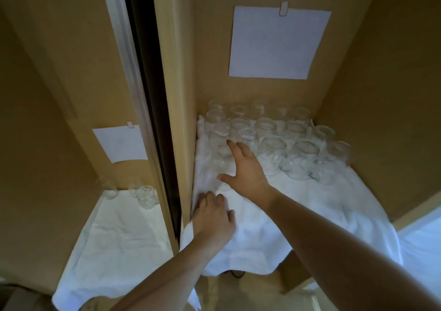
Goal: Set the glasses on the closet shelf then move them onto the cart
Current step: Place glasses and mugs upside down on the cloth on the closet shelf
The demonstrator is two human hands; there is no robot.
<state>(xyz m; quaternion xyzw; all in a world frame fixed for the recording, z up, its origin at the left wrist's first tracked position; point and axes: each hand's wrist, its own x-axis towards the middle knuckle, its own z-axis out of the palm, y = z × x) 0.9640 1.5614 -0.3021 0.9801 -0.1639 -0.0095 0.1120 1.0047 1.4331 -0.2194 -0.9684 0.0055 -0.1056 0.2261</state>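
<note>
- Standing before the closet (381,76), I see tan walls rising around a shelf (434,205), with a mirrored door panel (78,96) at the left repeating the scene.
- Draped over the shelf is a white cloth (322,210), wrinkled, its front edge hanging down past the lip.
- Pinned on the back wall is a blank white paper sheet (279,43), held by a small clip at its top edge.
- Clustered at the back of the cloth are the glasses (296,143), clear tumblers in rows, touching or just beside one another; most seem to stand mouth down, though blur makes that hard to tell.
- Reaching in, the right hand (245,170) has its fingers (235,147) spread and released, tips at the nearest glass (223,153) on the left of the group; whether they touch it I cannot tell.
- Nearer the front edge, the left hand (213,217) rests on the cloth, fingers relaxed, grasping nothing.
</note>
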